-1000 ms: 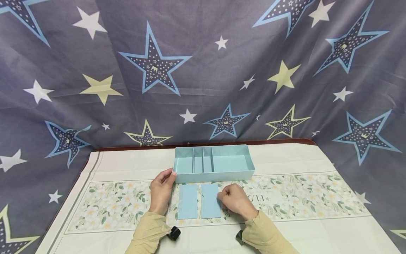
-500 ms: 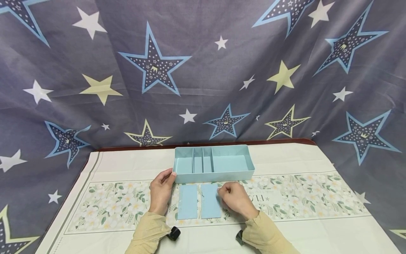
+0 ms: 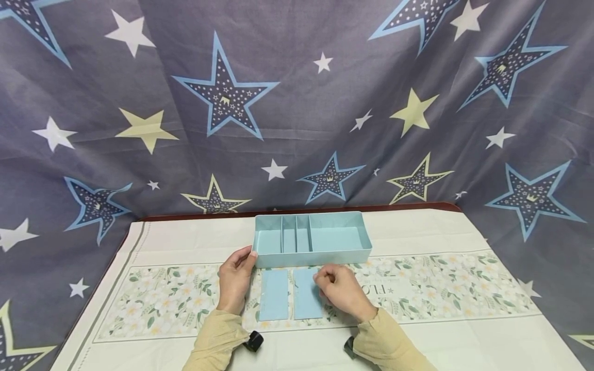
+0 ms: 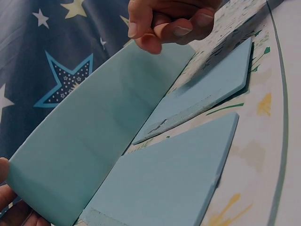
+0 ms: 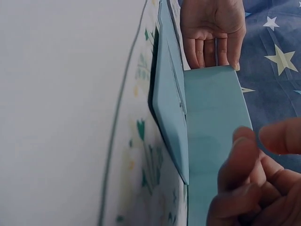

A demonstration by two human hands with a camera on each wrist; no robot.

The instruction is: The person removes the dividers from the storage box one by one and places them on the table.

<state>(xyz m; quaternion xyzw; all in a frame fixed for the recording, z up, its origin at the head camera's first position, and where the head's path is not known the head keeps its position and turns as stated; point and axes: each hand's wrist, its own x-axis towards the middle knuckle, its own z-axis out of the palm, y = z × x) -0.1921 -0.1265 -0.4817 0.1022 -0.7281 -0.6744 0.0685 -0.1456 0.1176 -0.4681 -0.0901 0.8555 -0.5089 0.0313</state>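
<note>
A long light-blue box (image 3: 320,258) with upright dividers stands on the table. My left hand (image 3: 234,283) holds its front left corner, thumb at the rim and fingers along the end wall. Two flat blue rectangular panels lie side by side in front of the box, a left panel (image 3: 274,296) and a right panel (image 3: 306,301). Over the right panel's upper right corner hovers my right hand (image 3: 344,291), its fingers loosely curled. A gap shows between its thumb and index finger in the right wrist view, with nothing visible in it.
A white tablecloth (image 3: 153,350) with a floral band (image 3: 441,293) covers the table. Behind the table's dark red back edge (image 3: 199,216) hangs a grey curtain (image 3: 287,118) printed with stars. Black wrist straps (image 3: 253,341) show at the sleeves.
My right hand has shifted slightly up and left, from beside the right panel's edge to over its upper corner. The left hand, the box and both panels stay in place.
</note>
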